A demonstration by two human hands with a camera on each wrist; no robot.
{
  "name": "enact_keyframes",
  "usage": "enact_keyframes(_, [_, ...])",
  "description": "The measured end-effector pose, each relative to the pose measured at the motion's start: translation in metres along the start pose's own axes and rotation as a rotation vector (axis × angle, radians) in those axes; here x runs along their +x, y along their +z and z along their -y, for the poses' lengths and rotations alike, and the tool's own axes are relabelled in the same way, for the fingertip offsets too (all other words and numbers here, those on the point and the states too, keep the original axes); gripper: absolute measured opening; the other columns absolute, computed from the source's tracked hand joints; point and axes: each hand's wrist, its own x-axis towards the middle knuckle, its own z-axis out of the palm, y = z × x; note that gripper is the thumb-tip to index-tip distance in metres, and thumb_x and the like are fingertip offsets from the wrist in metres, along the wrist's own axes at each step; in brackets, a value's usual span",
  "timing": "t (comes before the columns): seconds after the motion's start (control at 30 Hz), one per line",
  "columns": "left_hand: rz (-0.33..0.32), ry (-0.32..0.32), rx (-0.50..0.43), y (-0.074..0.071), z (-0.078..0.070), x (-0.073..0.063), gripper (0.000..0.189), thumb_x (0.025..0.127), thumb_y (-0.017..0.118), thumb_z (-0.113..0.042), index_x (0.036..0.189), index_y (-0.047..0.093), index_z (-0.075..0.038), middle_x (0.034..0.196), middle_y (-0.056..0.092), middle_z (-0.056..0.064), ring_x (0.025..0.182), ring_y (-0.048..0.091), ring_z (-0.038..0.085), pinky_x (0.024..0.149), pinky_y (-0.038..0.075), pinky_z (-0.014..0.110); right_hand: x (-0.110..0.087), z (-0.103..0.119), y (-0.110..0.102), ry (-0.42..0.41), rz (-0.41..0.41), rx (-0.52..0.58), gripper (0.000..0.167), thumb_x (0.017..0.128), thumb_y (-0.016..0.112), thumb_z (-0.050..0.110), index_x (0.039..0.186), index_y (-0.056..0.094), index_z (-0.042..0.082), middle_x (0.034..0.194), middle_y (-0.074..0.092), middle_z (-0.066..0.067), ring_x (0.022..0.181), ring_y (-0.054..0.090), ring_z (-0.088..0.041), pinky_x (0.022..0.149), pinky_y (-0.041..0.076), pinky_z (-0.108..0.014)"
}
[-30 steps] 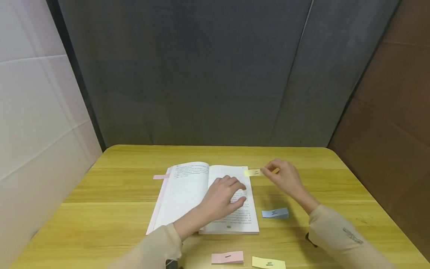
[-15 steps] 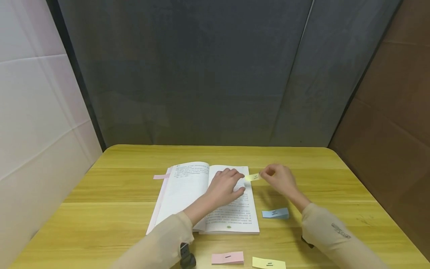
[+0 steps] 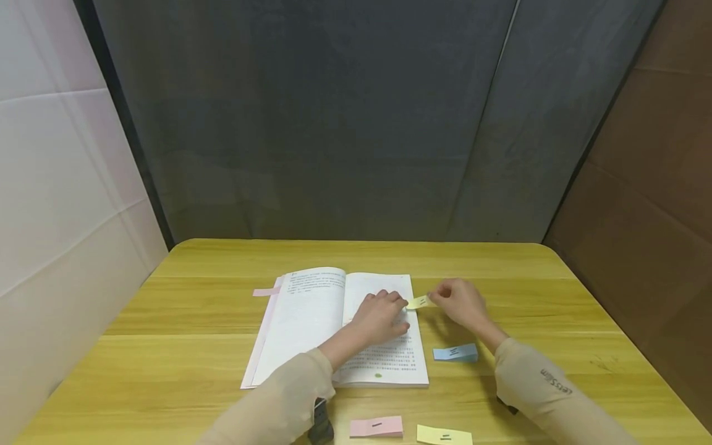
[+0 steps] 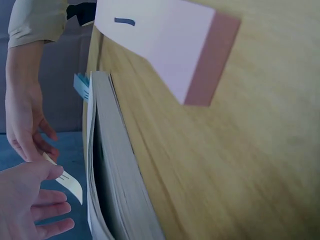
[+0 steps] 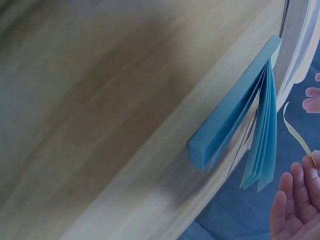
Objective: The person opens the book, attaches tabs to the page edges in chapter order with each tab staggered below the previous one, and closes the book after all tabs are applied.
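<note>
An open book [image 3: 303, 346] lies on the table, with printed text on its pages. My left hand [image 3: 381, 316] rests over the right-hand page, fingers loosely spread. Just off that page's outer edge, my right hand [image 3: 460, 303] pinches the end of a yellow sticky tab [image 3: 417, 302] marked with two strokes. The tab's free end reaches the page edge beside my left fingertips; whether they touch is hard to tell. In the right wrist view the tab [image 5: 297, 132] curves up from the right hand's fingertips [image 5: 307, 162]. From the left wrist, the tab [image 4: 70, 185] appears beyond the left thumb.
A blue sticky-note pad [image 3: 456, 353] sits right of the book, its leaves fanned. Near the front are a pink pad [image 3: 376, 426] and a yellow pad [image 3: 444, 435]. A pink tab [image 3: 266, 292] sticks out from the book's left side. Dark cloth [image 3: 334, 123] hangs behind.
My right hand has brought the yellow tab down along the page edge, toward me and slightly left. My left hand shifted up the page, then slightly back down, nearer the tab.
</note>
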Motion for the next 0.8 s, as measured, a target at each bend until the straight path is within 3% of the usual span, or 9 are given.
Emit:
enact_keyframes(0.27, [0.064, 0.013, 0.070, 0.011, -0.004, 0.005, 0.047, 0.080, 0.058, -0.041, 0.118, 0.055, -0.012, 0.113, 0.054, 0.000, 0.097, 0.050, 0.018, 0.077, 0.040, 0.034, 0.000, -0.001, 0.004, 0.012, 0.015, -0.014, 0.014, 0.079, 0.063, 0.027, 0.073, 0.066, 0.014, 0.070, 0.059, 0.005, 0.059, 0.049, -0.013, 0.052, 0.038, -0.029])
enact_keyframes(0.5, [0.172, -0.029, 0.067, 0.017, -0.004, 0.005, 0.054, 0.083, 0.052, -0.047, 0.126, 0.048, -0.014, 0.128, 0.045, -0.001, 0.115, 0.040, 0.019, 0.091, 0.032, 0.042, -0.001, -0.003, 0.006, -0.015, 0.008, -0.031, 0.013, 0.079, 0.063, 0.026, 0.073, 0.066, 0.014, 0.070, 0.059, 0.005, 0.060, 0.049, -0.012, 0.052, 0.039, -0.028])
enact_keyframes(0.8, [0.198, -0.009, 0.094, 0.018, -0.004, 0.007, 0.053, 0.084, 0.050, -0.046, 0.126, 0.048, -0.013, 0.131, 0.042, 0.000, 0.118, 0.037, 0.020, 0.095, 0.027, 0.044, -0.001, -0.008, 0.005, -0.015, 0.022, -0.095, 0.013, 0.079, 0.062, 0.026, 0.072, 0.065, 0.016, 0.067, 0.058, 0.007, 0.057, 0.049, -0.011, 0.050, 0.039, -0.028])
